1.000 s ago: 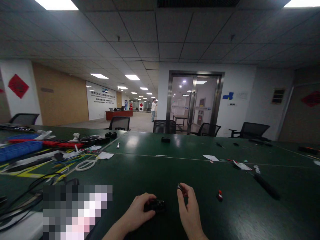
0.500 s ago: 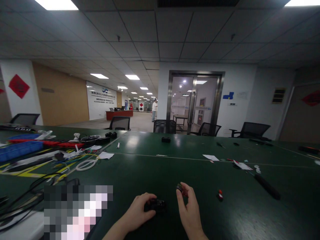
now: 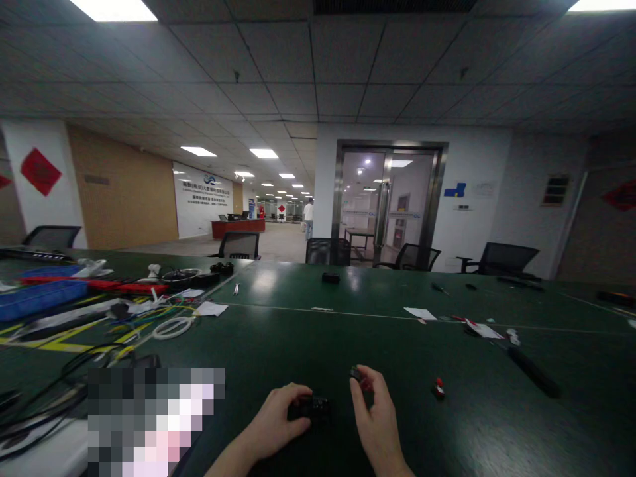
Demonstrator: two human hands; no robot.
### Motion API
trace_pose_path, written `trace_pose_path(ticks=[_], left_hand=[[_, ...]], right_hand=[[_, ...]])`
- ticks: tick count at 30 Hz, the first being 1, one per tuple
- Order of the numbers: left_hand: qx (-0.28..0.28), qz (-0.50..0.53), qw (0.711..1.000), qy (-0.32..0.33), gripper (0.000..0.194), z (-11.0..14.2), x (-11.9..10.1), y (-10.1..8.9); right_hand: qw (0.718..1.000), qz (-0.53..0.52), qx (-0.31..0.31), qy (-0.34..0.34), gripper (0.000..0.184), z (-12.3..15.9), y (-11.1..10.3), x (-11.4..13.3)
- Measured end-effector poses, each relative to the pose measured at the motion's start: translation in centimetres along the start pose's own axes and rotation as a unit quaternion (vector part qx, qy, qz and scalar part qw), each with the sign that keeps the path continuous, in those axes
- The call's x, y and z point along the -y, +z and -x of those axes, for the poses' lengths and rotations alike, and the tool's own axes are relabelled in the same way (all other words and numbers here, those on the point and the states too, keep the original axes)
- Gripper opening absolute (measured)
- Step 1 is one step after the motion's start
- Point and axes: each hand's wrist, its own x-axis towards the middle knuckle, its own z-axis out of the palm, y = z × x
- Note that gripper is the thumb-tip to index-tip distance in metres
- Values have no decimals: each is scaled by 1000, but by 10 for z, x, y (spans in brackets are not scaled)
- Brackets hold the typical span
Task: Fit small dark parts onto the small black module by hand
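My left hand point(image 3: 281, 416) is closed around one end of a small black block-like device point(image 3: 318, 409) resting on the green table point(image 3: 238, 358). Its thumb and fingers grip the device from the left. A little to the right, my right hand point(image 3: 375, 414) is raised and pinches a small dark piece point(image 3: 355, 373) between thumb and fingertips. What kind of piece it is I cannot make out. Apart from both hands, a small red and dark object point(image 3: 438, 388) lies to the right.
Cables point(image 3: 171, 328), a blue tray point(image 3: 44, 299) and tools crowd the left. A black block point(image 3: 330, 277) stands farther back. Papers point(image 3: 420, 313) and a long black object point(image 3: 532, 372) lie to the right. Chairs point(image 3: 328, 252) line the far edge; a person point(image 3: 309, 218) stands beyond.
My right hand has turned the small dark piece slightly, while the left keeps its hold on the device. The distant person has shifted a little to the right.
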Motion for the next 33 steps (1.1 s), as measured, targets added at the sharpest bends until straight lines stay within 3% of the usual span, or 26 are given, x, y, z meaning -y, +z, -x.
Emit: trace_pose_path(ticks=[6,13,22,28,33], left_hand=[[-1,-7,1000,-9,42,0,-2,0],[-5,-1,1000,8,40,1,-1,0],[-9,-8,1000,-5,42,-1,0,1],[-13,-12,1000,4,40,-1,1,3],[-15,3,1000,3,44,-3,7,6]], right_hand=[[1000,3,-6,-7,31,0,1,0],[999,-2,32,-3,31,0,2,1],[975,73,211,10,24,2,2,16],[954,116,276,7,22,5,5,24],[945,146,293,15,21,5,8,23]])
